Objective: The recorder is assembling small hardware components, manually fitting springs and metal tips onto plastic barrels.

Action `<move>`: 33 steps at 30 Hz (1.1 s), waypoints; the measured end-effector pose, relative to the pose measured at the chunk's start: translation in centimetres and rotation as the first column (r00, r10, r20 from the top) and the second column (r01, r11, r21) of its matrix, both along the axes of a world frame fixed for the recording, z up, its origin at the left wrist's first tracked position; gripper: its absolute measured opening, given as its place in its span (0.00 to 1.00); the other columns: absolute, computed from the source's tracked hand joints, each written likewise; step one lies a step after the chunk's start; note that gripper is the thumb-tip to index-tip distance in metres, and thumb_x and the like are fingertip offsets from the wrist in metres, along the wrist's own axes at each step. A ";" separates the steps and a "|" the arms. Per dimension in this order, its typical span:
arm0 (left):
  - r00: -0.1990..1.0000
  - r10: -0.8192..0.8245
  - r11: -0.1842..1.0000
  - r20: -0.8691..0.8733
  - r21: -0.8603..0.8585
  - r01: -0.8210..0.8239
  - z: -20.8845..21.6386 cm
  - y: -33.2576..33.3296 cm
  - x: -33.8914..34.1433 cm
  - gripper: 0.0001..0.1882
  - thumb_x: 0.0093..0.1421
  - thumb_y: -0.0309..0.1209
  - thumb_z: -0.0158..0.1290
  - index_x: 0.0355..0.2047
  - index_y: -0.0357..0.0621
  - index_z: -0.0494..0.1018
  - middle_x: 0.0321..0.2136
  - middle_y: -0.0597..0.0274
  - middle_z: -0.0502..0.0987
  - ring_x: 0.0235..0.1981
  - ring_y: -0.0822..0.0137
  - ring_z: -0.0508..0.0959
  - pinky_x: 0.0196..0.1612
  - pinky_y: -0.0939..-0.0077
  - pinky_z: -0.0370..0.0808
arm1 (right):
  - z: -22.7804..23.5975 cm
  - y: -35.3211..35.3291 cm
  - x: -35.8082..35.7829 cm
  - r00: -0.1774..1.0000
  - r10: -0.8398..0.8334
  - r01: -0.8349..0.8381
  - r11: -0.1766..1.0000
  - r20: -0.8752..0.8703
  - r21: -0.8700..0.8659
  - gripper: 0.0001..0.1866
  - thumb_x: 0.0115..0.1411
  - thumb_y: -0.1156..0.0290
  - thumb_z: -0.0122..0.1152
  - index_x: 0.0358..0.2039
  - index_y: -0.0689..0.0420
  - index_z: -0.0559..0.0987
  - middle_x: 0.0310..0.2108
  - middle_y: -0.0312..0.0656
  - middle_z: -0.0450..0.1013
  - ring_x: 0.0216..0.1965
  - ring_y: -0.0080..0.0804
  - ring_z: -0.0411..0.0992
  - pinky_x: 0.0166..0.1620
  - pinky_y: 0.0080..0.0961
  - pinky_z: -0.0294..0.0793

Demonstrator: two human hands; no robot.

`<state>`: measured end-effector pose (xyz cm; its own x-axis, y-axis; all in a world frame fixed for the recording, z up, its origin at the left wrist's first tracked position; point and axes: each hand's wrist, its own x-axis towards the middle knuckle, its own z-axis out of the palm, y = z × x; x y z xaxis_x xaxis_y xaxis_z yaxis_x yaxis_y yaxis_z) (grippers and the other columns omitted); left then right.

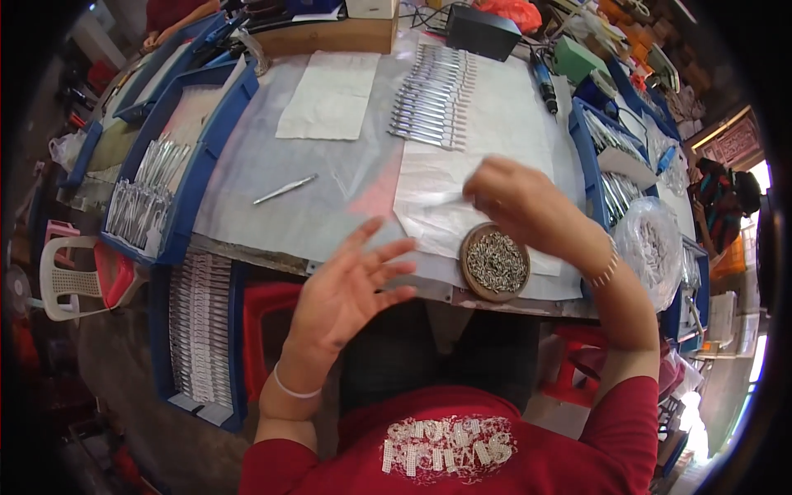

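Note:
My left hand [351, 276] is raised over the table's front edge, palm up and fingers spread, with nothing in it. Above the white sheet my right hand [516, 198] is closed, its fingers bent together. A pale blurred streak shows at its fingertips, too smeared to name. Just below that hand stands a round wooden bowl [466, 276] heaped with small silver metal pieces [497, 262]. To the left, a single slim silver pen-shaped piece [285, 189] lies on the table. Farther back, a neat row of similar slim silver pieces [433, 97] lies on the sheet.
Blue trays [202, 153] of slim silver pieces flank the table; another tray [235, 363] sits lower left. A clear bag [648, 252] of small parts is at right. A blue-black pen-shaped tool [544, 82] and black box [483, 33] lie at back. Another person's hand [153, 40] shows far left.

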<state>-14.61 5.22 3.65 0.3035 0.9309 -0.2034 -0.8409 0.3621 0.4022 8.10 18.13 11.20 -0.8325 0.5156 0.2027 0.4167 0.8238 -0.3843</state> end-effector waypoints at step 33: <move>-0.678 0.654 0.745 -0.335 0.439 0.502 -3.1 8.6 -9.8 0.11 0.52 0.22 0.48 0.38 0.38 0.70 0.34 0.52 0.75 0.37 0.56 0.75 0.39 0.64 0.70 | -8.4 -14.8 5.9 0.996 0.044 -0.092 0.311 -0.082 -0.946 0.10 0.57 0.69 0.58 0.37 0.61 0.75 0.33 0.39 0.74 0.34 0.23 0.72 0.39 0.21 0.71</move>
